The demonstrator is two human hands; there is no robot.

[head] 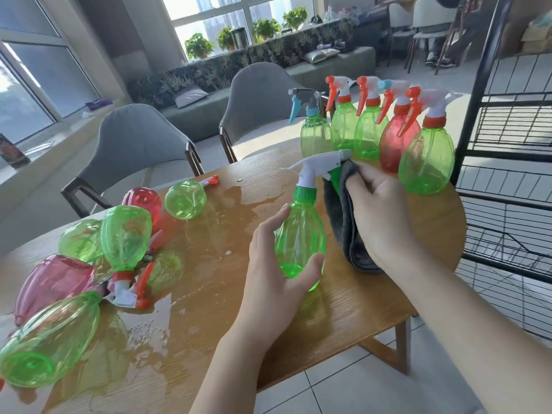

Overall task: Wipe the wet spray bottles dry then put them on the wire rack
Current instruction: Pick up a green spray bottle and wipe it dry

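Sunlit windows [209, 13] (plants), grey chairs [140, 138]

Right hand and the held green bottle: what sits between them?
In the head view, a grey cloth hangs between the right hand and the green bottle, pinched against its trigger head; the left hand holds the body.

5 upright bottles [370, 130] block path to wire rack [507, 138].

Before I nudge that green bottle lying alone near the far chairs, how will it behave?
The lone green bottle lies on its side with a round body, so it will likely roll. It looks empty, probably light. The table around it is wet, so it may slide.
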